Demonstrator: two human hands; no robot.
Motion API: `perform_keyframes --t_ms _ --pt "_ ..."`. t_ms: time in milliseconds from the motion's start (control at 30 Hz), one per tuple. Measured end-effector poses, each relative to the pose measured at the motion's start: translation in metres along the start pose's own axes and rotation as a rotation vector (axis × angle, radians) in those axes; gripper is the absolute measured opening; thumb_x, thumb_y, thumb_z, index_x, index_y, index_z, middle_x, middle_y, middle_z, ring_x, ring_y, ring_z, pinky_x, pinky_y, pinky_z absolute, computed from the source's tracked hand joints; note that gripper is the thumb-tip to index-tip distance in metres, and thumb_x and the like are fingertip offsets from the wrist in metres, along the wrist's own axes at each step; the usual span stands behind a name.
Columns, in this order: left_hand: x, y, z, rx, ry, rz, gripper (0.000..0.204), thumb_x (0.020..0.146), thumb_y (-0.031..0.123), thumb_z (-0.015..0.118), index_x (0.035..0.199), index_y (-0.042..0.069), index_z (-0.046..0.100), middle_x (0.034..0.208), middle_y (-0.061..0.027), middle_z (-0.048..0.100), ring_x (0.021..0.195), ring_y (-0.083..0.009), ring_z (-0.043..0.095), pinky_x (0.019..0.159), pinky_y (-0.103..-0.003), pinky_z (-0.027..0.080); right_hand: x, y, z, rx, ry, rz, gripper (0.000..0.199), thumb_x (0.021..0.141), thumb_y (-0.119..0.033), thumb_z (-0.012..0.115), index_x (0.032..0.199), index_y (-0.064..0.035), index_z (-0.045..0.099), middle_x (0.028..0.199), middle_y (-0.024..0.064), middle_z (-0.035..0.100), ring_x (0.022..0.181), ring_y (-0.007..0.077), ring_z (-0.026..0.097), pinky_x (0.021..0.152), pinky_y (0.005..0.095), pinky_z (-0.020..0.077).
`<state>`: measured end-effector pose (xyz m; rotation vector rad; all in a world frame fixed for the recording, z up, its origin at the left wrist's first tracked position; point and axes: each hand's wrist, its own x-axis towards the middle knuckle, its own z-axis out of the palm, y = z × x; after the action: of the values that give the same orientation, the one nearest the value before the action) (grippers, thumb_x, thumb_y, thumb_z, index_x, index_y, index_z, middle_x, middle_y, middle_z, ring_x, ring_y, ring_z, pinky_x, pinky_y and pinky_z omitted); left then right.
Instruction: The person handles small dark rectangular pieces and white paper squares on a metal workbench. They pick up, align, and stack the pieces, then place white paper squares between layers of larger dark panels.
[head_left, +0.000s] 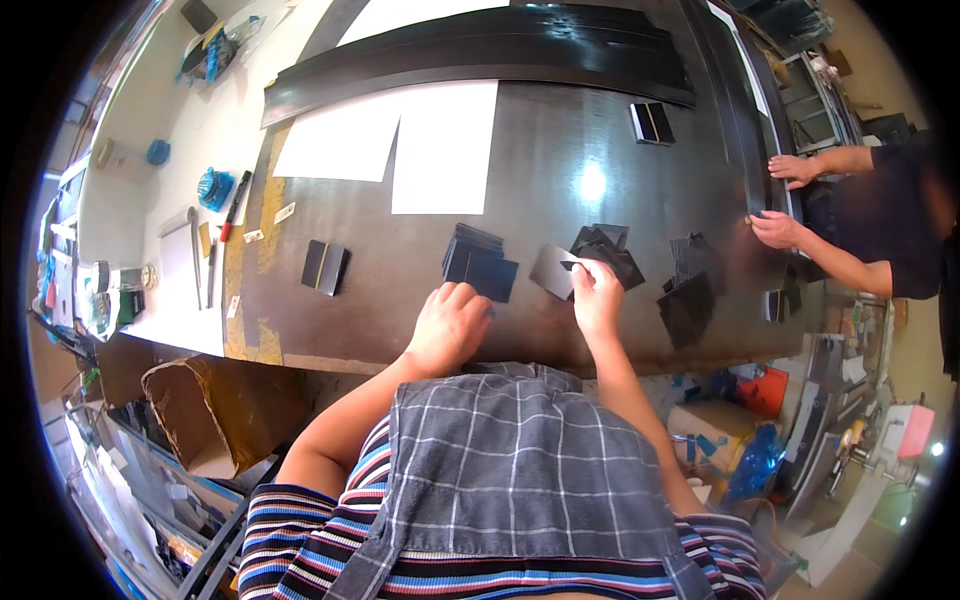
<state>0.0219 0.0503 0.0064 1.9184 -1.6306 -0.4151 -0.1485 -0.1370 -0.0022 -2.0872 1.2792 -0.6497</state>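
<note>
- Nearest the lens, low in the frame, a grey checked apron [520,470] over a striped shirt fills the lower centre, and both forearms rise from it toward the dark worktable [560,130].
- Left hand [450,325], just left of centre, rests knuckles-up at the near edge of a stack of dark square sheets [480,262]; its fingers are curled together and seem to press the pile rather than clamp it.
- Right hand [597,295], just right of centre, has thumb and fingers pinched shut on one grey square sheet [553,270], tilted just above the table between the stack and a looser heap of dark squares [608,252].
- Judged from this, the step is taking single sheets off a pile and sorting them; the next move calls for a light, flat set-down with edges matched.
- Further right, more dark pieces [688,300] lie scattered.
- Centre left lies a small black and tan pad [324,267].
- Beyond, in the upper middle, lie white paper sheets [400,140] and long black strips [480,50].
- At the right edge, another person's hands [785,200] touch the table rim.
</note>
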Motion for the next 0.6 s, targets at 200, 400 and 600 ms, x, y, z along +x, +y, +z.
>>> perform_keyframes --t_ms 200,400,600 --pt "0.016 0.001 0.020 0.153 0.023 0.015 0.048 0.076 0.009 0.065 0.124 0.006 0.058 0.124 -0.0121 0.053 0.114 -0.0291 0.051 0.094 -0.041 0.044 -0.010 -0.031 0.011 -0.204 0.029 -0.491 0.014 0.078 -0.009 0.072 0.092 -0.0073 0.072 0.106 0.0104 0.063 0.107 0.0308 0.057 0.093 0.0419 0.0459" --pt "0.003 -0.003 0.018 0.177 -0.048 0.029 0.050 0.076 0.010 0.067 0.124 0.007 0.059 0.139 -0.0136 0.047 0.123 -0.0297 0.049 0.100 -0.043 0.043 -0.018 -0.041 0.041 -0.194 -0.103 -0.674 0.012 0.078 -0.009 0.071 0.091 -0.0078 0.070 0.091 0.0050 0.063 0.094 0.0259 0.060 0.082 0.0397 0.0484" --pt "0.002 0.000 0.011 0.168 -0.072 0.025 0.040 0.081 0.011 0.057 0.121 0.005 0.061 0.142 -0.0160 0.046 0.124 -0.0284 0.049 0.101 -0.040 0.041 -0.023 -0.046 0.041 -0.135 -0.072 -0.702 0.008 0.080 -0.011 0.068 0.087 -0.0093 0.068 0.088 0.0035 0.062 0.089 0.0250 0.061 0.079 0.0398 0.0480"
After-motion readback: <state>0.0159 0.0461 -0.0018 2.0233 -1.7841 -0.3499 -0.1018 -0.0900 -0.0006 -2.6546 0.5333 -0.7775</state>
